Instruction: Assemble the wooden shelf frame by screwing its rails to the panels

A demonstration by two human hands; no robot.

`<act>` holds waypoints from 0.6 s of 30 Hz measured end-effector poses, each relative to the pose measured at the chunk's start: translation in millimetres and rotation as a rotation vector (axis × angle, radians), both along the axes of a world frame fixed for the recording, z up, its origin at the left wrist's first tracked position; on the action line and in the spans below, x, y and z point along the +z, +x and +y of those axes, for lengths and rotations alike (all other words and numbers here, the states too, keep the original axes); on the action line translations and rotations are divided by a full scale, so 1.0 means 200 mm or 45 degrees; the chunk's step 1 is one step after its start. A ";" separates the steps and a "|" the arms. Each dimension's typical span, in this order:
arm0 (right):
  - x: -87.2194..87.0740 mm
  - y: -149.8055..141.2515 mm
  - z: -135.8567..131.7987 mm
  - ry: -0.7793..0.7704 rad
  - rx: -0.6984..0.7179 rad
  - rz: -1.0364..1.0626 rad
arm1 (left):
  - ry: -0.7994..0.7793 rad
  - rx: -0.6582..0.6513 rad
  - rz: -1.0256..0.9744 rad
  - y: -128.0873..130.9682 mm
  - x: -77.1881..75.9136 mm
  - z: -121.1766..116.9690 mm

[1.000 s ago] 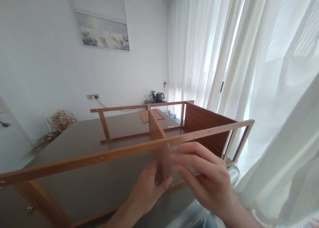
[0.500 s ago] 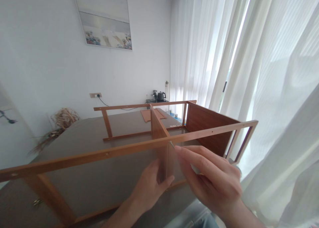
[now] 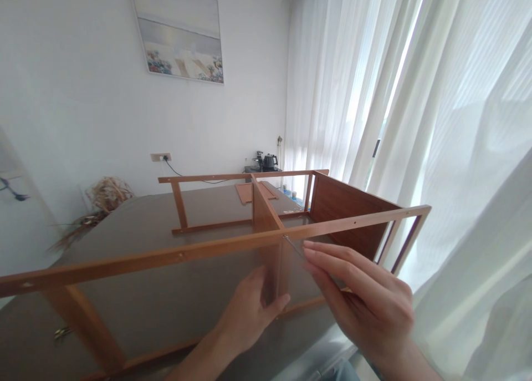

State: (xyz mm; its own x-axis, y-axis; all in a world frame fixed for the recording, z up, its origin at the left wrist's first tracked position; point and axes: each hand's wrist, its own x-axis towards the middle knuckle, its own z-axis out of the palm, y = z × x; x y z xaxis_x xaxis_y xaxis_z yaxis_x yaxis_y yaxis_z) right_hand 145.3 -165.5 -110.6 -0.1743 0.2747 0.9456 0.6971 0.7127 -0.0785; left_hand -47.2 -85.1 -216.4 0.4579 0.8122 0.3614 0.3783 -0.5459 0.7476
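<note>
A wooden shelf frame (image 3: 224, 242) lies on its side across a grey-covered surface. My left hand (image 3: 249, 309) grips the edge of its middle shelf panel (image 3: 266, 206), thumb on the near side and fingers partly hidden behind the wood. Between the thumb and fingers of my right hand (image 3: 366, 292) is a thin metal hex key (image 3: 294, 247). Its far tip meets the near rail where the middle panel joins; the fastener there is too small to make out.
Small metal hardware (image 3: 62, 332) lies at lower left on the grey cover (image 3: 137, 220). A flat wooden piece (image 3: 244, 193) rests beyond the panel. Dried plants (image 3: 106, 195) stand at left, a black kettle (image 3: 270, 161) at the back, white curtains (image 3: 449, 148) at right.
My right hand has shifted slightly right and away from the rail, so more of the hex key shows. My left hand keeps its grip. The view has shifted a little.
</note>
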 end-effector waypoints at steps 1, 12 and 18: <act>0.00 0.00 0.00 -0.001 -0.013 0.014 | -0.004 0.002 0.001 0.00 0.00 0.00; 0.04 -0.11 -0.03 -0.147 0.043 0.182 | -0.002 -0.018 -0.036 0.00 0.00 0.00; 0.02 -0.11 -0.04 -0.300 0.039 0.274 | -0.035 -0.073 -0.111 0.00 0.02 0.00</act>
